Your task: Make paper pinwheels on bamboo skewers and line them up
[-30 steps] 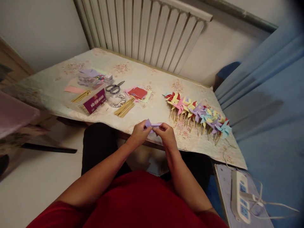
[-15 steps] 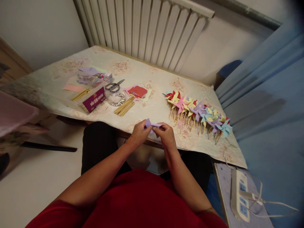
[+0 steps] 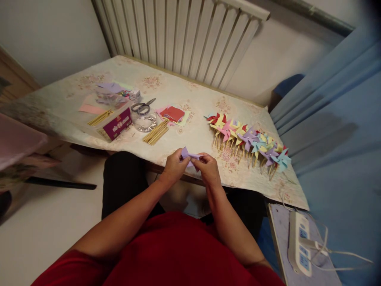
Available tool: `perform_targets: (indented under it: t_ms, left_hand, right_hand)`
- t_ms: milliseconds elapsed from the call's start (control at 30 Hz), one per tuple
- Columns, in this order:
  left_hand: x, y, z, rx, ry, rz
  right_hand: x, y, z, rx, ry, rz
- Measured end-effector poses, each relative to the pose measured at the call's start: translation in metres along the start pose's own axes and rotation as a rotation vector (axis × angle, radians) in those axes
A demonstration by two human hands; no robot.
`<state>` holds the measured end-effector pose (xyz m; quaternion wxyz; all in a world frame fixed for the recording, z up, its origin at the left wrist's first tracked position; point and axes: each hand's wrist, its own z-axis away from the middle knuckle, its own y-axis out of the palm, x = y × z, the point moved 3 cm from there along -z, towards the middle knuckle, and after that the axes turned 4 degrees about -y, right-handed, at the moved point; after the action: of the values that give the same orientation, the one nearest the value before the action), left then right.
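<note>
where the hands meet: head view, just above the near edge of the table.
left hand: fingers pinched on the left end of the purple paper piece.
right hand: fingertips gripping the same piece from the right.
purple paper piece: folded, held off the table, over its near edge.
pinwheels: row on sticks, right part of the table.
wooden sticks: loose bundle, table's middle.
scissors: farther back on the table.
power strip: off the table, beyond its near right corner.
</note>
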<state>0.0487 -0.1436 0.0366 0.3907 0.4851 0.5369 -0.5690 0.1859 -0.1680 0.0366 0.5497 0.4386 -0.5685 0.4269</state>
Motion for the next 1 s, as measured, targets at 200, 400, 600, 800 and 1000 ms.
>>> perform_targets:
  t_ms: [200,400,600,800,1000]
  left_hand:
    - [-0.004,0.0,0.001,0.047,-0.035,0.074]
    - [-0.006,-0.001,0.0,0.054,-0.017,0.02]
    - [-0.004,-0.001,0.0,0.064,-0.002,-0.012]
    - [-0.003,-0.001,0.001,0.075,-0.012,-0.02]
    - [0.001,0.0,0.002,0.071,-0.022,-0.012]
  right_hand:
    - [-0.002,-0.001,0.001,-0.006,0.014,0.0]
    - [-0.003,-0.003,0.001,-0.015,-0.003,0.059]
    - [-0.009,-0.004,0.001,-0.018,-0.006,0.068]
    - [-0.011,-0.003,0.002,-0.013,0.046,0.004]
    - [-0.017,-0.003,0.001,0.006,0.066,-0.011]
